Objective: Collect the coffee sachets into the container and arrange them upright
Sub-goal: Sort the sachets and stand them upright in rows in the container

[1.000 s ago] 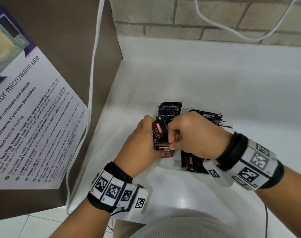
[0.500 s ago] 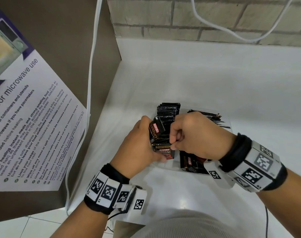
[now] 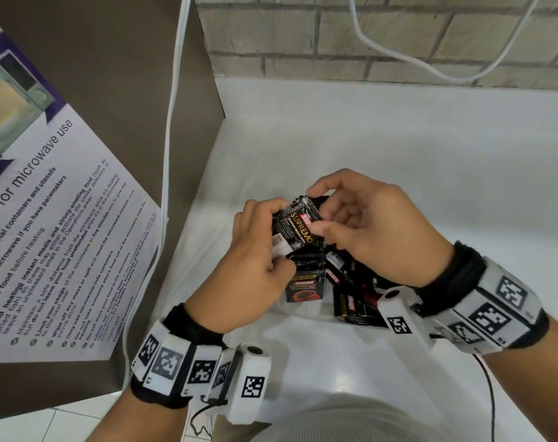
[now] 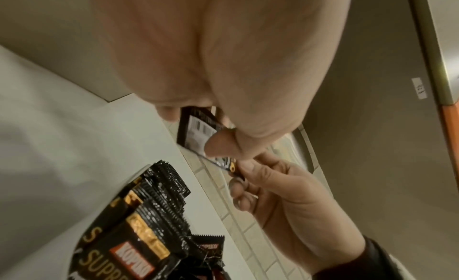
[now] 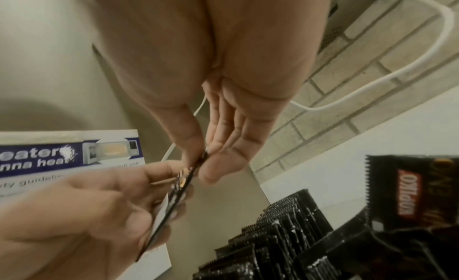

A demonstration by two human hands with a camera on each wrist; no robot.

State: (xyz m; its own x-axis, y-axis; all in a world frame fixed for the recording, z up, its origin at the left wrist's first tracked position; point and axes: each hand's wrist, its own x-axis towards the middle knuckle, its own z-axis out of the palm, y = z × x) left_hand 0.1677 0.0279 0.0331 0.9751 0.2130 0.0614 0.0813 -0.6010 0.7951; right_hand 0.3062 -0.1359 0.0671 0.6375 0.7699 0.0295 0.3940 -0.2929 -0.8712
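A black Kopiko coffee sachet is held up flat between both hands, above the container. My left hand grips its left end with curled fingers, the thumb on the barcode side. My right hand pinches its right edge between thumb and fingers. Below the hands, the clear container holds several black sachets. One row stands upright on edge. On the right side, others lie loose and tilted.
The container sits on a white counter. A brown panel with a microwave-use poster stands to the left, and a white cable hangs beside it. A brick wall with another cable runs behind.
Both hands have risen from the container's sachets. The sachet they hold now faces up, flat between them. The right hand has loosened from a fist into a pinch.
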